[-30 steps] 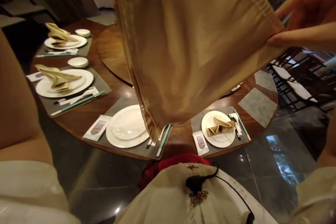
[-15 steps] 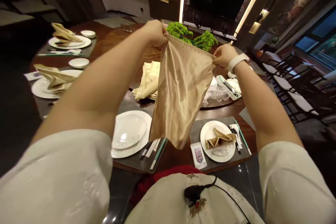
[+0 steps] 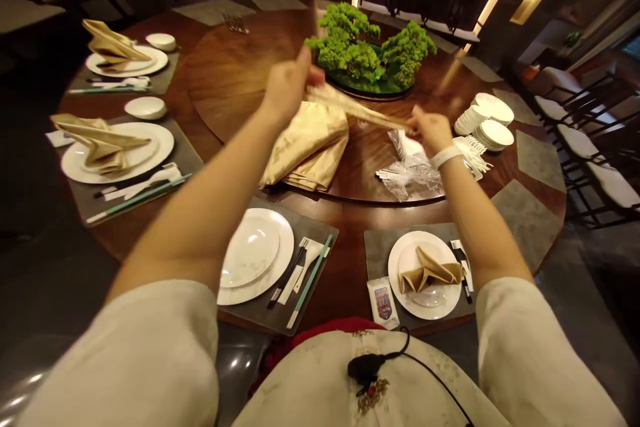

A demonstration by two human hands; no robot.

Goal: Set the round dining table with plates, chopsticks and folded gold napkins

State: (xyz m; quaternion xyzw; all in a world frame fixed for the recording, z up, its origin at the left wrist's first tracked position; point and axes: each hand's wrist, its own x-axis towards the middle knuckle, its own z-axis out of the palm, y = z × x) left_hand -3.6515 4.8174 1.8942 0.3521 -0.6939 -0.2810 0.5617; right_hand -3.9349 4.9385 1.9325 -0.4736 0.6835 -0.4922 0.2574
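Note:
Between my hands a gold cloth napkin (image 3: 353, 107) is stretched, seen nearly edge-on and smeared by motion. My left hand (image 3: 290, 83) is closed on its left corner. The other end sits pinched in my right hand (image 3: 427, 130), which has a white band at the wrist. Just below my left hand a stack of folded gold napkins (image 3: 313, 147) lies on the wooden turntable (image 3: 230, 80). Nearest to me are a bare stacked plate setting (image 3: 257, 253) and, on the right, a white plate (image 3: 425, 307) carrying a folded gold napkin (image 3: 430, 270).
Green miniature trees (image 3: 350, 47) stand mid-turntable. Crumpled clear plastic (image 3: 410, 170) lies near my right hand, beside stacked white bowls (image 3: 493, 133). Chopsticks (image 3: 290, 273) and a wet-wipe packet (image 3: 384, 303) flank the near plates. Two left settings hold folded napkins (image 3: 103, 143). Chairs (image 3: 605, 167) stand at right.
The napkin was hanging down in front of me; now it is swung up and away, almost flat. Both hands keep their hold. The napkin stack and the trees are less covered.

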